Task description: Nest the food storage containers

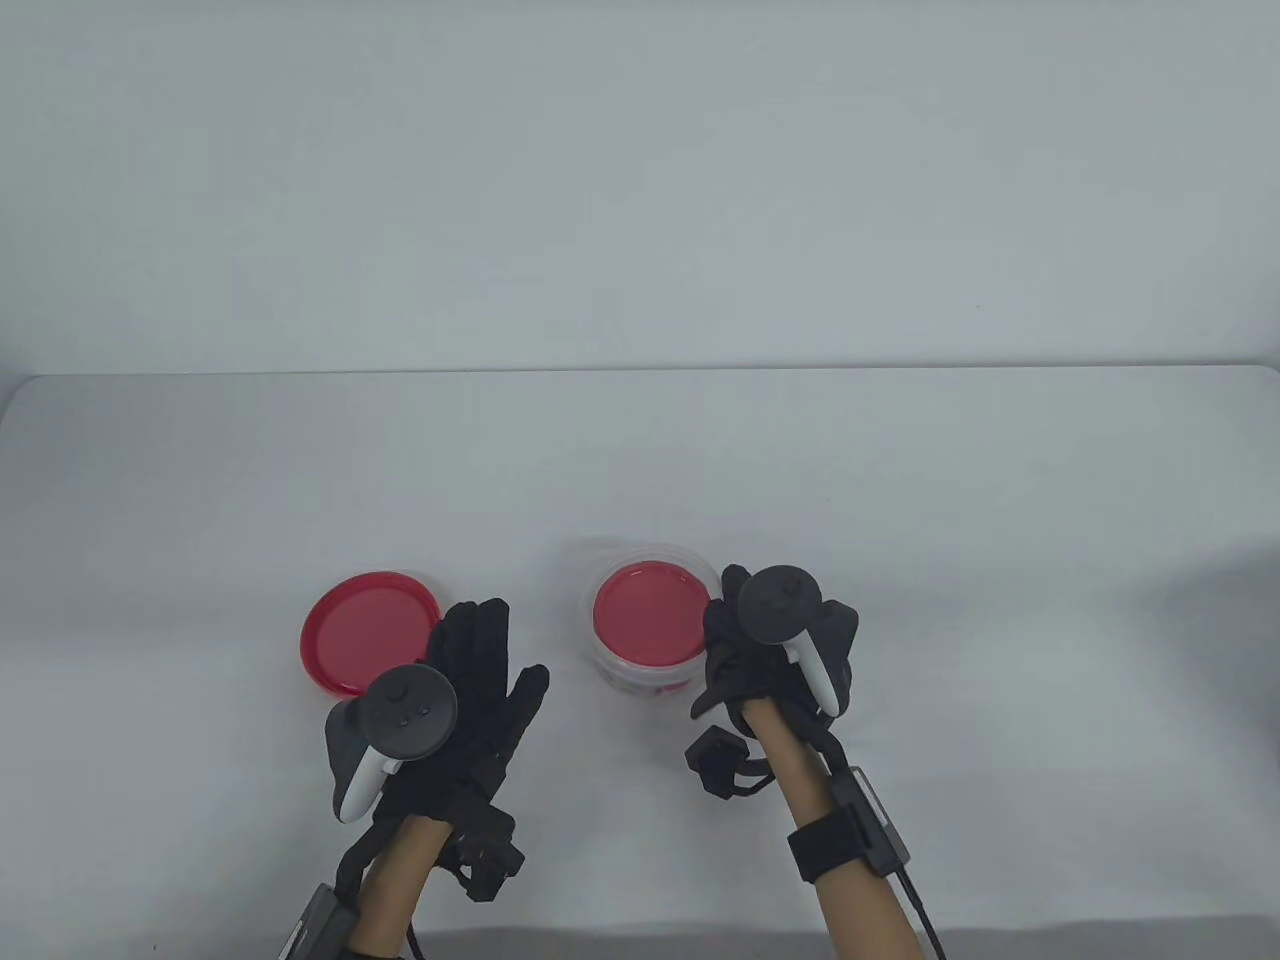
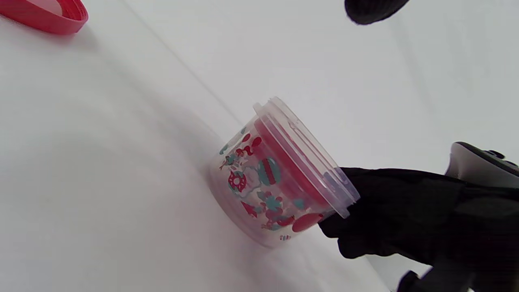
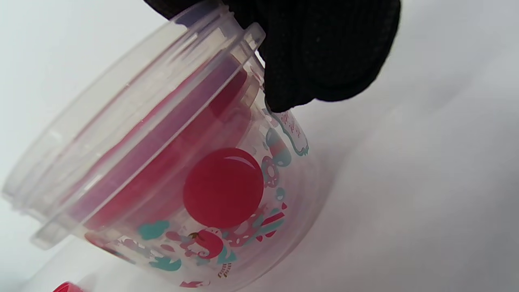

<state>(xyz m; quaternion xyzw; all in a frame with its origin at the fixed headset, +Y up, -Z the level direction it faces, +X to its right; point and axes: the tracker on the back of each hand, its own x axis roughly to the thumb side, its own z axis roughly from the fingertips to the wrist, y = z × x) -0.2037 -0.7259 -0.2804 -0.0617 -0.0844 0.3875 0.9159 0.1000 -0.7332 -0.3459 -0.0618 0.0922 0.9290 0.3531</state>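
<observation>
A clear printed container (image 1: 640, 683) stands at the table's middle with a red-lidded smaller container (image 1: 648, 612) nested inside it. My right hand (image 1: 726, 632) grips the clear container's rim on its right side. In the right wrist view my fingers (image 3: 324, 52) close over the rim of the container (image 3: 182, 174). The left wrist view shows the container (image 2: 279, 178) with my right hand (image 2: 405, 215) on it. My left hand (image 1: 497, 652) lies open, fingers stretched out, just right of a loose red lid (image 1: 365, 630). It holds nothing.
The loose red lid lies flat on the white table (image 1: 900, 480), left of the container, and shows at the top left of the left wrist view (image 2: 48, 16). A pale wall rises behind the table's far edge.
</observation>
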